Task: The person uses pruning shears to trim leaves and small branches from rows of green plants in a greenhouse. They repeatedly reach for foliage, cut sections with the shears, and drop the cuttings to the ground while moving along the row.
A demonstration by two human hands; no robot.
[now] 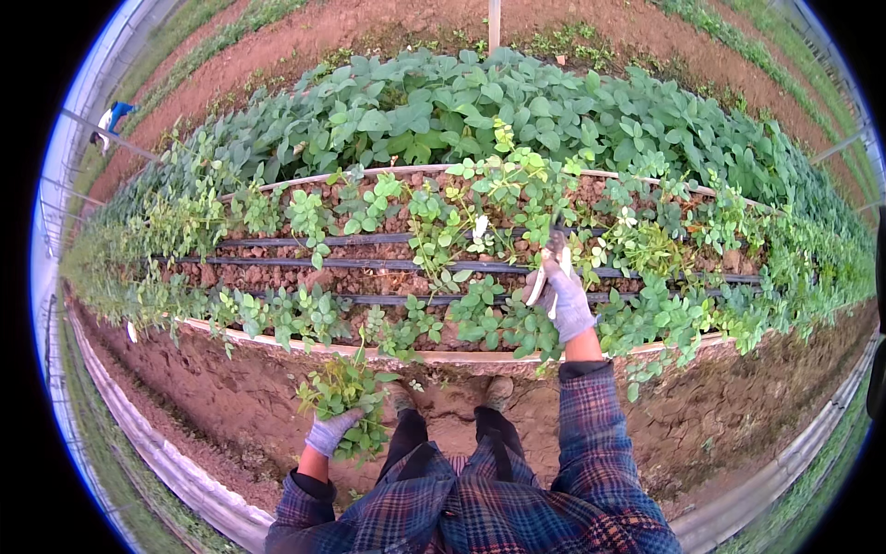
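My right hand [569, 305], in a pale knitted glove, grips pruning shears [547, 273] with white handles over the planted bed. The dark blades point away from me among the leaves of a rose-like plant [529, 183]; whether they touch a stem I cannot tell. Below the bed's near edge, my left hand [332, 431], gloved too, is closed round a bunch of cut leafy stems [349, 391]. A white flower [480, 226] shows in the bed left of the shears.
Black drip irrigation lines [374, 264] run along the bed, bordered by a pale near edging [443, 356]. Dense broad-leaved plants [443, 111] grow behind it, with a post [494, 24] beyond. My boots [498, 393] stand on the soil path. Another person [113, 121] bends at far left.
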